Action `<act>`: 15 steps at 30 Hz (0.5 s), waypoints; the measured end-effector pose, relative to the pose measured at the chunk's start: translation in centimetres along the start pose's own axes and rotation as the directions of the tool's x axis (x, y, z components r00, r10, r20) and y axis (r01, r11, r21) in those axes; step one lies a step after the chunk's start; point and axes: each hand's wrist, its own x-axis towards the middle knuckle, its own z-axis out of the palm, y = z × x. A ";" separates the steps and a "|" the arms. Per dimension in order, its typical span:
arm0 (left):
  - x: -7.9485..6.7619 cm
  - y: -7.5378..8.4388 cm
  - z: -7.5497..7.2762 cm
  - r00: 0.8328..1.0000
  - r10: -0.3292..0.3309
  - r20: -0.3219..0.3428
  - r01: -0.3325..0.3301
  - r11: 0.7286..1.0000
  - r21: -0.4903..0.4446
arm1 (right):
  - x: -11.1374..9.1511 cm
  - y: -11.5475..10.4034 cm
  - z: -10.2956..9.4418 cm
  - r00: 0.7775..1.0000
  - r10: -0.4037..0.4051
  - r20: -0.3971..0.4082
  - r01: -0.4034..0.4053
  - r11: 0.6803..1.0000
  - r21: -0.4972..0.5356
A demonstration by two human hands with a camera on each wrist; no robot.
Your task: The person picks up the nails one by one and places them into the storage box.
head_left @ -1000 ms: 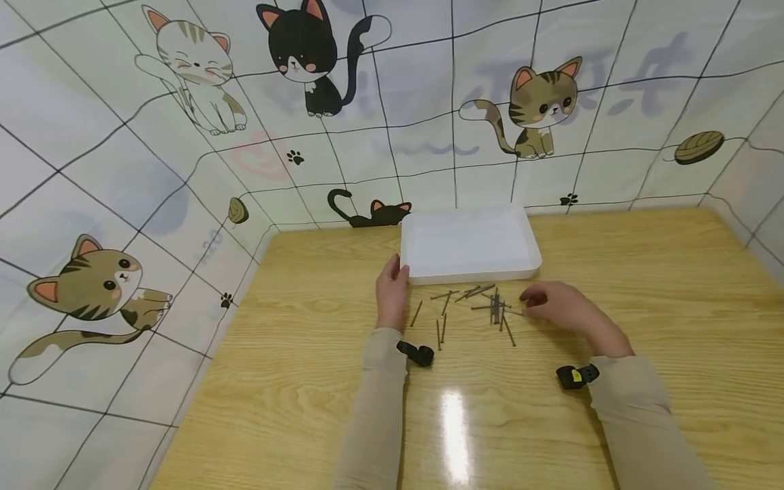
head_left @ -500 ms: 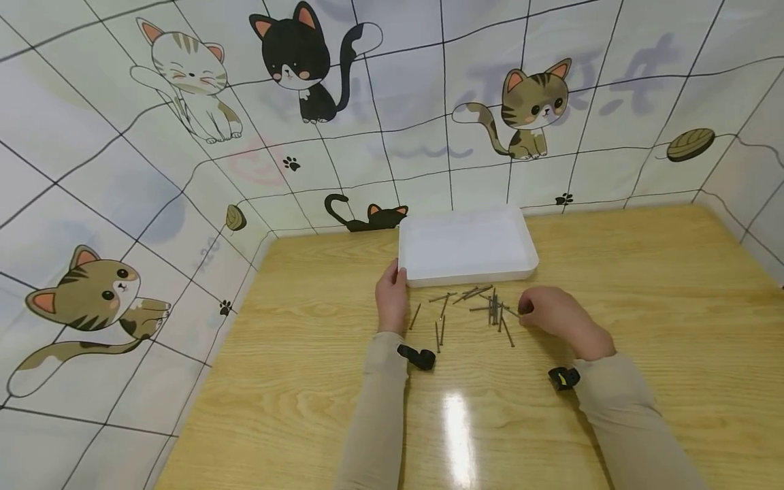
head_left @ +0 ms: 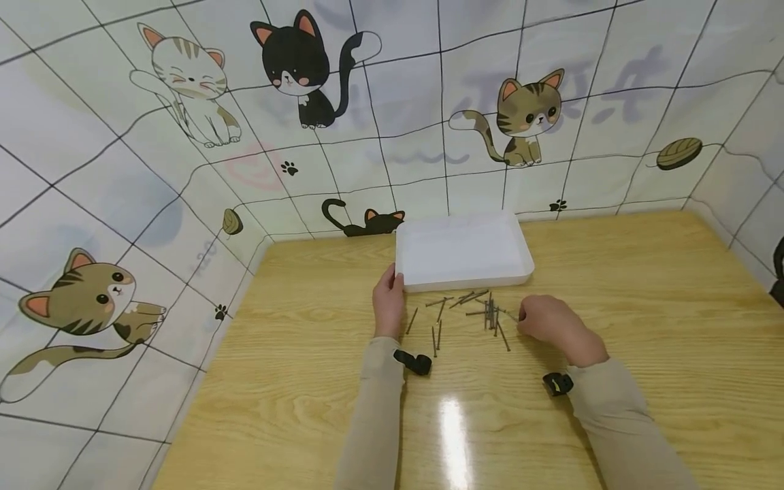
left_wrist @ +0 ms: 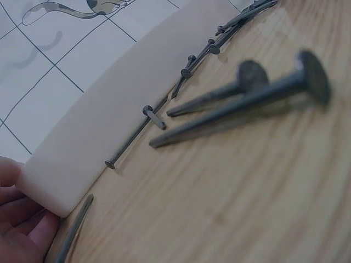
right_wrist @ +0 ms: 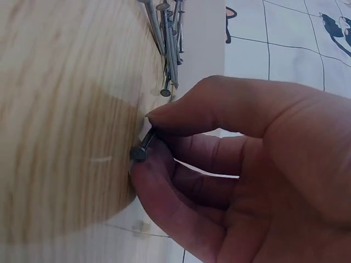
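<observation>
My left hand (head_left: 388,306) grips the left front corner of a white tray (head_left: 465,281). In the left wrist view its fingers (left_wrist: 22,241) are curled at the tray's end wall. My right hand (head_left: 554,327) is at the right of the scattered nails, low over the table. Between its thumb and forefinger it pinches a nail (right_wrist: 140,152), whose flat head sticks out in the right wrist view. Several more nails (head_left: 490,314) lie heaped before the tray. A pair of nails (left_wrist: 236,112) and a single nail (left_wrist: 75,230) lie nearer my left hand.
The wood-grain table (head_left: 294,381) runs up to a wall sheet (head_left: 416,136) printed with cats and grid lines. Just in front of that wall stands the tray. At the far right edge a dark object (head_left: 779,279) shows in part.
My right hand has moved slightly left and closed its fingertips on the nail at the heap's right side. My left hand stays on the tray corner. The head view has shifted slightly.
</observation>
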 end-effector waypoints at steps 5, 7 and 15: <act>-0.4 -0.1 -0.2 0.999 0.017 0.041 -0.016 1.000 -0.020 | -0.1 0.4 0.0 0.999 0.037 0.001 -0.037 0.998 0.059; -0.5 -0.2 -0.3 0.998 0.014 0.054 -0.014 1.000 -0.009 | -0.2 0.5 0.0 0.999 0.046 0.010 -0.046 0.995 0.084; -0.2 0.4 -0.7 0.997 -0.012 0.082 0.010 1.000 0.028 | -0.1 1.3 -0.7 0.999 -0.042 0.034 0.037 0.992 0.123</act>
